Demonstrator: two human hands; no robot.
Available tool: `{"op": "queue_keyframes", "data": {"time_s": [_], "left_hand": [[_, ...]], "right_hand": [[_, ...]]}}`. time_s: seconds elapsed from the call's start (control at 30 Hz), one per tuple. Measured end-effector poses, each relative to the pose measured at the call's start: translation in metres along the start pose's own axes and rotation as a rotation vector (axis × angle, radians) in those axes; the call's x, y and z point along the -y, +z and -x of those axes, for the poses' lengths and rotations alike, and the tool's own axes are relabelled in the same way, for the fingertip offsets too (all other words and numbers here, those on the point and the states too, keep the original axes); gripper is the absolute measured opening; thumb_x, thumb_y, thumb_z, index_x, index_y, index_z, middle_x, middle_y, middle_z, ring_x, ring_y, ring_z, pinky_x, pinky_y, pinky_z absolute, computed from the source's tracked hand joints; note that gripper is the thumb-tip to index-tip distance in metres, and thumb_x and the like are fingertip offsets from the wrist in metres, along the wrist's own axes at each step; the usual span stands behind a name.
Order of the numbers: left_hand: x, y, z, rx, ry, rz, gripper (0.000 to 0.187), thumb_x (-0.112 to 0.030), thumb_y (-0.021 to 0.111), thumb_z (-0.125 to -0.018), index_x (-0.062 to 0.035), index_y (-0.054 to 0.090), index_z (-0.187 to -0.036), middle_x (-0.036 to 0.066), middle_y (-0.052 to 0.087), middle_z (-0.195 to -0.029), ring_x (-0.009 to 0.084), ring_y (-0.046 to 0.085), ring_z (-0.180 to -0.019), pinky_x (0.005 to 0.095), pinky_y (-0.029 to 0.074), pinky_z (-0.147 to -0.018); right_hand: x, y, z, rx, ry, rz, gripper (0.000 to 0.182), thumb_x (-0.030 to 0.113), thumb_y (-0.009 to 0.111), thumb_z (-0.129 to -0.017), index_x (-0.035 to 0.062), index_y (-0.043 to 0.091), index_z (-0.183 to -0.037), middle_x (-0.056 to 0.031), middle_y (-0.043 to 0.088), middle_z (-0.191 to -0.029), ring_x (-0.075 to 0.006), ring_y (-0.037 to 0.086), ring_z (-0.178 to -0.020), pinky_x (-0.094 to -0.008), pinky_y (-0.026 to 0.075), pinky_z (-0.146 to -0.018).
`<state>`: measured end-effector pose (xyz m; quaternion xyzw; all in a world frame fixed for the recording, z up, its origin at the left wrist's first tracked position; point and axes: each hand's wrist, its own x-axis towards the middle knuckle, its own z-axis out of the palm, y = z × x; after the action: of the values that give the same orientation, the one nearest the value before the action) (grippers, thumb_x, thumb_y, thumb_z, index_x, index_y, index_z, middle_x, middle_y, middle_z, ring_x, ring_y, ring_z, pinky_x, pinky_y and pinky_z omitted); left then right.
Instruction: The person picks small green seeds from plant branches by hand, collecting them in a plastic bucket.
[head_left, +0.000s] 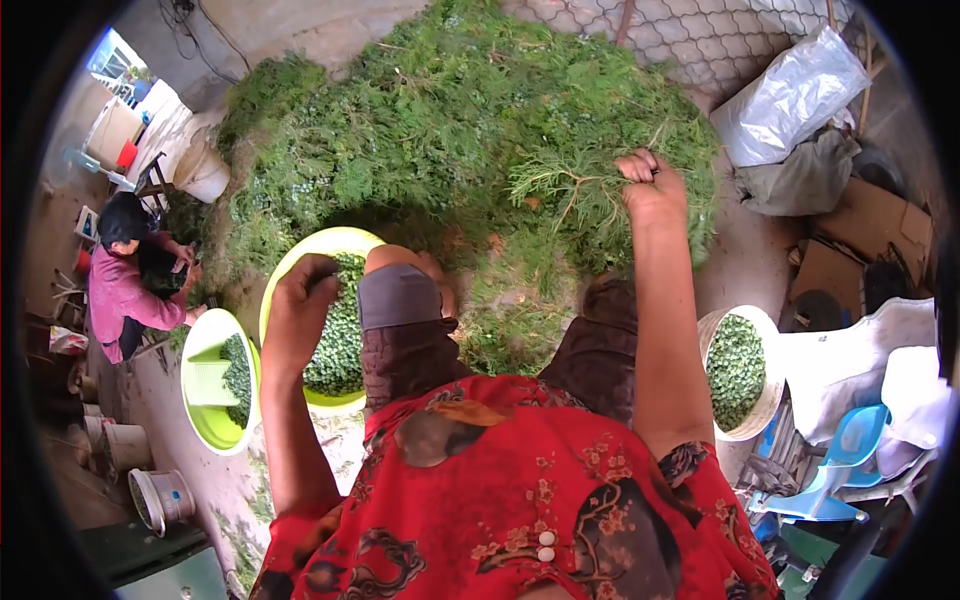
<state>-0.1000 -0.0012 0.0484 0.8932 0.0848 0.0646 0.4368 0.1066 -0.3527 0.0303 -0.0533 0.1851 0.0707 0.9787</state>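
Observation:
My right hand [655,188] is closed round the stem of a leafy green conifer sprig [568,182], in front of the big heap of cut branches [430,110]. Over the left edge of a lime-green basin [335,238], my left hand [303,305] is curled with its fingers drawn in. What it holds, if anything, is hidden. Small green cones or berries [338,350] fill much of that basin, which stands beside my left knee.
A second lime-green basin [195,420] with green pieces stands at left. Near it a person in a pink top [130,285] crouches. At right are a white bucket [775,390] of green pieces, a blue plastic seat [855,440] and a silvery sack [795,100].

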Motion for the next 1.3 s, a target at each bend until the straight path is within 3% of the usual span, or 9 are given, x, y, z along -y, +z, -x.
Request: {"op": "queue_keyframes", "data": {"time_s": [0.07,0.3,0.4,0.47,0.93,1.0,1.07,1.17,1.3], "left_hand": [[0.026,0.002,0.006,-0.27,0.048,-1.199,0.022,-0.008,0.055,-0.079,-0.0018,0.058,-0.101,0.014,0.062,-0.093,0.0251,0.059,-0.089,0.0333,0.046,-0.076],[-0.059,0.074,0.015,0.595,0.265,0.128,0.023,-0.011,0.055,-0.085,0.0035,0.053,-0.103,0.012,0.061,-0.084,0.0172,0.059,-0.076,0.0295,0.045,-0.065],[-0.067,0.131,0.001,0.396,0.294,-0.067,0.024,-0.014,0.058,-0.084,0.0047,0.053,-0.099,0.009,0.056,-0.077,0.0117,0.053,-0.072,0.0288,0.043,-0.062],[-0.07,0.161,-0.017,0.166,0.51,0.517,0.021,-0.017,0.061,-0.083,0.0019,0.054,-0.09,0.002,0.049,-0.067,0.0069,0.046,-0.062,0.0262,0.038,-0.053],[-0.08,0.123,0.004,0.523,-0.107,0.782,0.02,-0.02,0.06,-0.085,-0.0033,0.058,-0.074,0.003,0.06,-0.062,0.009,0.055,-0.054,0.0241,0.043,-0.049],[-0.081,0.117,0.014,0.018,0.605,-0.022,0.013,-0.014,0.062,-0.081,-0.003,0.059,-0.076,0.008,0.06,-0.064,0.0176,0.058,-0.053,0.0265,0.046,-0.051],[-0.086,0.114,0.017,-0.16,0.942,0.035,0.008,-0.011,0.061,-0.079,-0.0032,0.06,-0.081,0.01,0.059,-0.067,0.0229,0.058,-0.053,0.0286,0.046,-0.05],[-0.082,0.11,0.015,0.171,0.286,0.328,0.014,-0.003,0.05,-0.084,0.0011,0.058,-0.095,0.004,0.061,-0.077,0.0093,0.056,-0.062,0.0215,0.045,-0.053],[-0.053,0.141,-0.002,0.636,-0.088,0.727,0.026,-0.009,0.058,-0.083,-0.0013,0.055,-0.107,0.003,0.058,-0.096,0.0088,0.056,-0.082,0.0219,0.046,-0.066]], "right_hand": [[-0.007,0.002,0.002,0.02,0.019,-0.013,0.029,0.015,0.023,-0.094,0.0081,0.03,-0.066,0.0,0.029,-0.055,-0.0118,0.022,-0.045,-0.0273,0.02,-0.045],[-0.043,0.019,0.019,0.093,0.102,0.032,0.031,0.019,0.026,-0.096,0.0082,0.033,-0.068,-0.0003,0.031,-0.055,-0.012,0.024,-0.043,-0.0278,0.022,-0.044],[-0.057,0.028,0.032,0.08,0.089,0.081,0.033,0.014,0.027,-0.095,0.0076,0.033,-0.063,0.0005,0.023,-0.049,-0.0114,0.023,-0.043,-0.0259,0.022,-0.045],[-0.06,0.03,0.037,0.104,0.125,0.089,0.034,0.016,0.027,-0.095,0.0075,0.033,-0.063,0.0005,0.024,-0.049,-0.0115,0.023,-0.042,-0.0255,0.022,-0.044],[-0.043,0.023,0.024,-0.068,-0.006,0.141,0.034,0.016,0.021,-0.094,0.0072,0.031,-0.062,0.0001,0.025,-0.05,-0.0113,0.02,-0.043,-0.0265,0.019,-0.045],[-0.036,0.003,0.003,-0.014,0.089,0.087,0.033,0.019,0.02,-0.096,0.0083,0.032,-0.067,-0.0003,0.032,-0.054,-0.0117,0.022,-0.045,-0.0284,0.02,-0.045],[-0.027,-0.002,-0.009,-0.081,-0.012,-0.014,0.031,0.017,0.021,-0.095,0.0083,0.032,-0.067,-0.0002,0.031,-0.054,-0.0121,0.021,-0.045,-0.0285,0.02,-0.045],[-0.025,0.004,-0.005,-0.052,-0.016,-0.013,0.03,0.014,0.024,-0.093,0.0078,0.031,-0.065,0.0001,0.027,-0.054,-0.0117,0.021,-0.045,-0.0276,0.019,-0.046],[-0.042,0.02,0.016,-0.043,-0.004,0.016,0.029,0.01,0.027,-0.092,0.0076,0.031,-0.063,0.0004,0.024,-0.053,-0.0112,0.02,-0.045,-0.0267,0.019,-0.046]]}}
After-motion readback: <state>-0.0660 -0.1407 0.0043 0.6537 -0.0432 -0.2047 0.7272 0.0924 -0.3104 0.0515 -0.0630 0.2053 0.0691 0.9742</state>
